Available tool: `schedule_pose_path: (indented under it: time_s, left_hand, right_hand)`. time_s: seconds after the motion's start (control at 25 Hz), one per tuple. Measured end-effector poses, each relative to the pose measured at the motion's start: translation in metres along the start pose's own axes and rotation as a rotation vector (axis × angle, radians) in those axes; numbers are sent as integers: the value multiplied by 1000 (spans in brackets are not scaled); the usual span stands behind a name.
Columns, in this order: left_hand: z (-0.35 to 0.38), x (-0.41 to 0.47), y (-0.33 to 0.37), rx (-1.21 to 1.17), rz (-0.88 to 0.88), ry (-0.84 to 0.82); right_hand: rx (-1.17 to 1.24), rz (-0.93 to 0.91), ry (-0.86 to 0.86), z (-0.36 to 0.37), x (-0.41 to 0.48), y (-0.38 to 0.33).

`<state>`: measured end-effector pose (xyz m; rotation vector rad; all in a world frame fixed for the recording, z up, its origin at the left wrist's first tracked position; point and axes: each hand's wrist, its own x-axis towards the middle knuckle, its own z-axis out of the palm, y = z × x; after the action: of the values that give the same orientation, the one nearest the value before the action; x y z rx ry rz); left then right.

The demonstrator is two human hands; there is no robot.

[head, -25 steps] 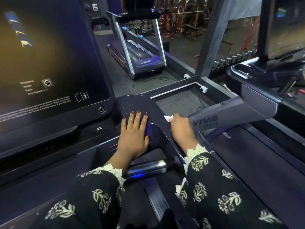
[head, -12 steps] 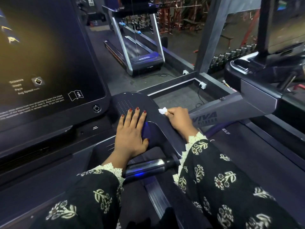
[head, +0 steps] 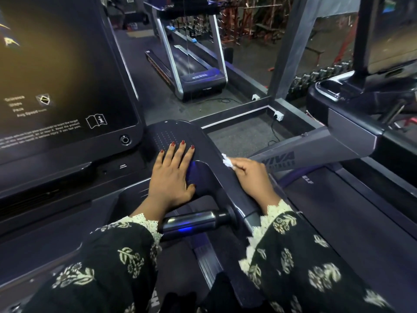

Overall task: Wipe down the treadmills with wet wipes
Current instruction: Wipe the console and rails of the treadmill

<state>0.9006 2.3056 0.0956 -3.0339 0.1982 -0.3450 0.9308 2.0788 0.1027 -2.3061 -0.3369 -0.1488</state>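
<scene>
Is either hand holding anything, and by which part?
The right hand pinches a small crumpled white wet wipe at its near end. The left hand rests flat on the dark treadmill console, holding nothing.

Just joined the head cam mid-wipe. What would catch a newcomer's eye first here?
The hands at centre stand out first: the left hand lies flat on the dark panel, while the right hand pinches a white wipe at the panel's right edge. A big dark screen fills the upper left. Another treadmill stands beyond it, top centre.
</scene>
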Motion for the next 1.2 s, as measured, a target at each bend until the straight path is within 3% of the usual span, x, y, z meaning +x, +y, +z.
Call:
schedule_pose_path:
  time_s: [0.2, 0.28, 0.4, 0.6, 0.8, 1.0, 1.08, 1.2]
  left_hand:
    - [-5, 0, 1, -73, -20, -24]
    - [-5, 0, 3, -79, -38, -38]
    - [-7, -1, 5, -104, -54, -38]
    - [-14, -2, -4, -174, -8, -75]
    - [-22, -10, -13, -225, 34, -159]
    - [-29, -22, -16, -202, 57, -188]
    - [-32, -30, -16, -168, 60, -197]
    - [-35, -40, -12, -139, 35, -214]
  right_hand:
    - [15, 119, -98, -12, -24, 13]
    - [35, 276, -143, -18, -50, 26]
    - [345, 483, -256, -12, -51, 23]
    - [285, 250, -110, -23, -71, 0]
    - [-127, -89, 53, -23, -103, -13]
    - [-431, -215, -113, 16, -65, -27]
    - [-574, -362, -99, 13, -88, -25]
    - [-660, -432, -5, 4, -135, -15]
